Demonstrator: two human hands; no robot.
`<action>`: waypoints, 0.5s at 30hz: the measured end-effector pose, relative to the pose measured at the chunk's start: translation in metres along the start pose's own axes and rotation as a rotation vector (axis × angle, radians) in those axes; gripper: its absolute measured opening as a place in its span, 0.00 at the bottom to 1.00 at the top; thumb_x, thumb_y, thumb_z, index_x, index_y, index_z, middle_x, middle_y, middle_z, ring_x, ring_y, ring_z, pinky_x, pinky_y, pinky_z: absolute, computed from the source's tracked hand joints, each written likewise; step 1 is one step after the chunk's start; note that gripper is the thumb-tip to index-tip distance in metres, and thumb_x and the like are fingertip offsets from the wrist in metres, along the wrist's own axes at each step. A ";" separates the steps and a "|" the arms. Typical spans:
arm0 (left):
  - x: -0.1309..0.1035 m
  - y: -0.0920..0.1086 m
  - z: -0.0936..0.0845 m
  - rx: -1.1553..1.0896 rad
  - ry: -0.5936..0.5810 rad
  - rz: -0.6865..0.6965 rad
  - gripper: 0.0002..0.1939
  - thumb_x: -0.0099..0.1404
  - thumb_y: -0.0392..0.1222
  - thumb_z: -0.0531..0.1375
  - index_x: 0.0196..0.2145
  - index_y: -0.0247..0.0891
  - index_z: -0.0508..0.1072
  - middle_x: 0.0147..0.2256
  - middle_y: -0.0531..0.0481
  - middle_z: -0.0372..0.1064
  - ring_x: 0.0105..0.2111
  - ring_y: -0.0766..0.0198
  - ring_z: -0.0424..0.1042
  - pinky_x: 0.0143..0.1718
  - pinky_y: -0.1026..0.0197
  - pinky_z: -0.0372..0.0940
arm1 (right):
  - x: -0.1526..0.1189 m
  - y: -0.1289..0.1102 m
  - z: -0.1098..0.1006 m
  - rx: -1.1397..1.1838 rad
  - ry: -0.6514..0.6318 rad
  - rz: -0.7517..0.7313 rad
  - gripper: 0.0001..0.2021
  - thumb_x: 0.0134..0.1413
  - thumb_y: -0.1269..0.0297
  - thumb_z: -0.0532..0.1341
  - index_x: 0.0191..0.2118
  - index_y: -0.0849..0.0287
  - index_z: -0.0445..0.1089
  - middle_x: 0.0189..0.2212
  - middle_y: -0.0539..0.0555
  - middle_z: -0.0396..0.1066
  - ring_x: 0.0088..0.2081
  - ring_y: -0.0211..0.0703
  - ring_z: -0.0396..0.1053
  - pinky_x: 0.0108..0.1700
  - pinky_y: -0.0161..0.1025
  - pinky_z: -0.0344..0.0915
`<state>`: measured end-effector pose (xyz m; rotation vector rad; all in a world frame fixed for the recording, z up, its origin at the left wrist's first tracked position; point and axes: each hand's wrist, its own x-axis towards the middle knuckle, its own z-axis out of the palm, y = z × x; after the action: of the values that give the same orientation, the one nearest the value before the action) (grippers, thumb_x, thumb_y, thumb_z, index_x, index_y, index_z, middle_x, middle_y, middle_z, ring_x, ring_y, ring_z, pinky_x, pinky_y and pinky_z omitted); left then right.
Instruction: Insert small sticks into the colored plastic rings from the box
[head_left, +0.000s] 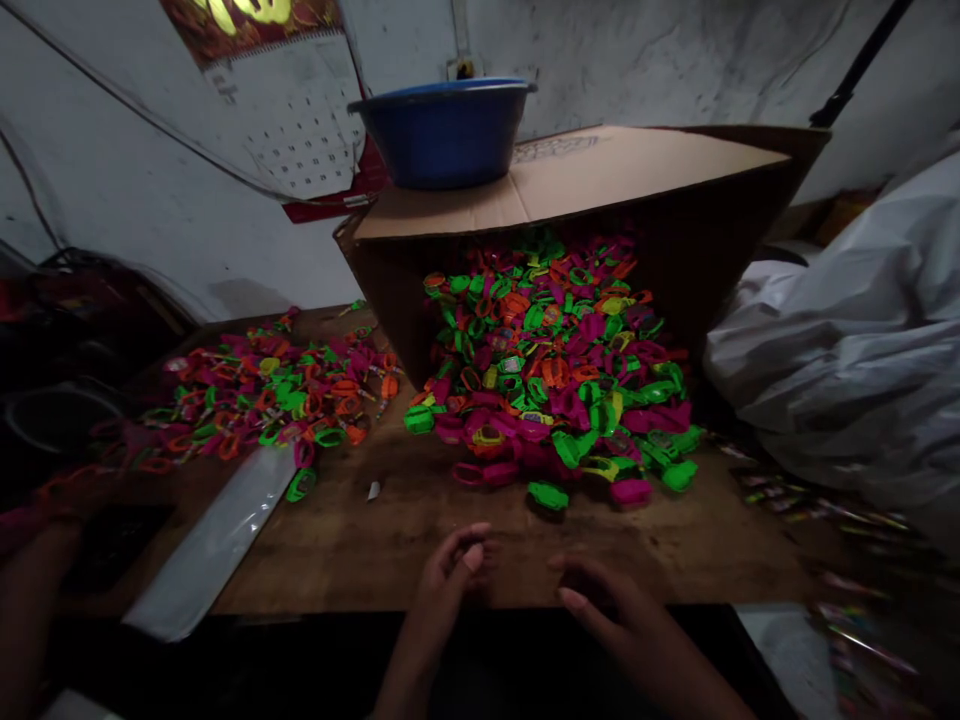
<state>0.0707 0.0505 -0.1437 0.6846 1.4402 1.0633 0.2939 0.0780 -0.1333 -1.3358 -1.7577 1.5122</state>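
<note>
My left hand (459, 568) is over the front edge of the wooden table, its fingers loosely bent and a little apart. I see nothing in it. To its right my right hand (611, 600) has its thumb apart from curled fingers, with nothing visible between them. The two hands do not touch. Just beyond them lies a green toy watch (548, 496), nearest to my right hand. Behind it a heap of pink, green, orange and yellow toy watches (555, 370) spills from a cardboard box (645, 175) lying on its side.
A blue basin (450, 135) stands on the box. At left are a second heap of toy watches (277, 390), a clear plastic bag (214, 550) and another person's arm (34, 580). A large white sack (847, 330) and scattered thin wrapped pieces (832, 510) are at right.
</note>
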 end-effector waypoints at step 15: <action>-0.014 0.008 0.041 0.030 -0.320 0.102 0.23 0.55 0.55 0.65 0.44 0.37 0.74 0.47 0.42 0.74 0.50 0.51 0.70 0.53 0.53 0.63 | -0.008 -0.024 0.002 0.170 -0.196 -0.079 0.16 0.59 0.55 0.59 0.49 0.55 0.72 0.48 0.57 0.74 0.51 0.50 0.70 0.54 0.46 0.64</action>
<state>0.1120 0.0507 -0.1269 0.9133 1.1561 0.9610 0.2871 0.0718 -0.1091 -1.0537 -1.7294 1.7548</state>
